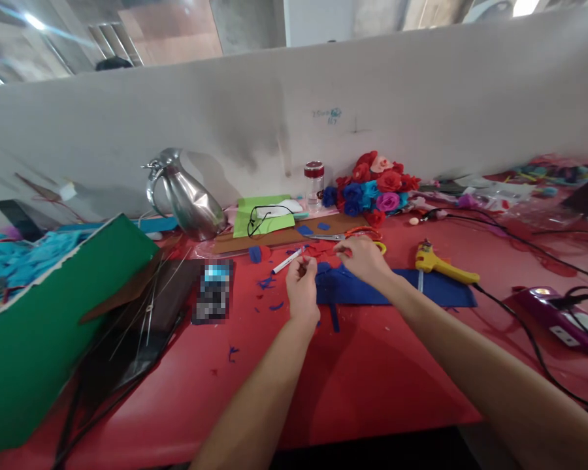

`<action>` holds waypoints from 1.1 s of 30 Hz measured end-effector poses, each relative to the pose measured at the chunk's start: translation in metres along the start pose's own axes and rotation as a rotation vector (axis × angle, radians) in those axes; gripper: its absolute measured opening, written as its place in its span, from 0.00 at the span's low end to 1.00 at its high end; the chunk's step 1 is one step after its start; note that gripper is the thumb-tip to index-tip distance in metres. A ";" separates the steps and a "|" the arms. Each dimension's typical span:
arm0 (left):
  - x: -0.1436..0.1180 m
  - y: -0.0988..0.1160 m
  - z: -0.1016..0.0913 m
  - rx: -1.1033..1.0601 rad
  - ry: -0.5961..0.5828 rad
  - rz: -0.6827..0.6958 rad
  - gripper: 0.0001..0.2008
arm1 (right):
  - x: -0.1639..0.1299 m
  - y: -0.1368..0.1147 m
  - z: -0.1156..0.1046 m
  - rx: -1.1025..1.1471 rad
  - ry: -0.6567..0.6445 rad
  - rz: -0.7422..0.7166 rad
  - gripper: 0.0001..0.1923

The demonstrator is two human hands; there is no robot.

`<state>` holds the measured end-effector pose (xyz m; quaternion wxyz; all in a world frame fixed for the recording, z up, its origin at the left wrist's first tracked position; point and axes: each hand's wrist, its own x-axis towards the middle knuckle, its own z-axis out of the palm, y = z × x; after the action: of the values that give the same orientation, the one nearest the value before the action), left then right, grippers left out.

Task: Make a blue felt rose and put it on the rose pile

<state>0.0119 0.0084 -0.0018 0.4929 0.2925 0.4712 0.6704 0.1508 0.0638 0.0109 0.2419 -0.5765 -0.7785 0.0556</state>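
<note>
My left hand is raised over the red table, its thumb and fingers pinched together. A small red scrap shows at those fingertips. Just to the right, my right hand is also closed in a pinch; what it holds, if anything, is too small to make out. Under and beside my right hand lies a long blue strip. Beyond the hands are red scraps, scissors with red and yellow handles nearby, and a white marker.
A yellow glue gun rests across the strip's right end, its cord trailing right to a purple power strip. Behind stand colourful artificial flowers, a jar and a metal jug. Leftward are a phone and green board.
</note>
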 end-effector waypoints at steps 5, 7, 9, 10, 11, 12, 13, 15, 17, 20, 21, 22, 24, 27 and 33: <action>0.000 -0.005 0.000 0.001 -0.017 -0.068 0.10 | 0.024 -0.013 0.020 -0.243 -0.120 0.010 0.16; 0.000 -0.006 0.000 0.005 -0.029 -0.102 0.08 | 0.027 -0.016 0.028 -0.247 -0.119 0.008 0.16; 0.000 -0.007 -0.001 0.006 -0.036 -0.128 0.08 | 0.029 -0.015 0.034 -0.246 -0.115 0.010 0.14; 0.000 -0.007 -0.001 0.009 -0.038 -0.139 0.08 | 0.030 -0.014 0.036 -0.243 -0.110 0.013 0.14; -0.001 -0.006 -0.001 0.013 -0.038 -0.148 0.08 | 0.031 -0.012 0.038 -0.239 -0.102 0.018 0.14; -0.001 -0.006 0.000 0.018 -0.038 -0.156 0.08 | 0.032 -0.009 0.039 -0.234 -0.092 0.024 0.14; -0.002 -0.006 0.000 0.023 -0.039 -0.165 0.07 | 0.033 -0.007 0.040 -0.228 -0.081 0.028 0.14; -0.003 -0.005 0.001 0.029 -0.041 -0.182 0.07 | 0.035 -0.002 0.042 -0.213 -0.056 0.029 0.13; -0.004 -0.004 0.002 0.029 -0.048 -0.199 0.06 | 0.035 0.001 0.045 -0.196 -0.032 0.022 0.12; -0.005 -0.003 0.003 0.026 -0.056 -0.215 0.06 | 0.036 0.004 0.051 -0.164 -0.004 0.015 0.09; -0.005 -0.003 0.003 0.026 -0.057 -0.218 0.06 | 0.036 0.005 0.052 -0.153 0.004 0.014 0.08; -0.005 -0.003 0.003 0.026 -0.057 -0.221 0.06 | 0.037 0.006 0.053 -0.140 0.013 0.013 0.07; -0.005 -0.003 0.002 0.024 -0.055 -0.229 0.06 | 0.039 0.007 0.053 -0.111 0.031 0.005 0.08; -0.004 -0.004 0.002 0.012 -0.052 -0.241 0.06 | 0.039 0.009 0.044 -0.056 0.067 -0.020 0.08; -0.003 -0.005 0.003 -0.033 -0.018 -0.224 0.16 | 0.012 0.000 0.012 0.290 0.323 0.007 0.09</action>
<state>0.0171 0.0068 -0.0050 0.5737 0.2357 0.4855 0.6161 0.1432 0.0776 0.0043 0.4439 -0.5396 -0.7115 0.0747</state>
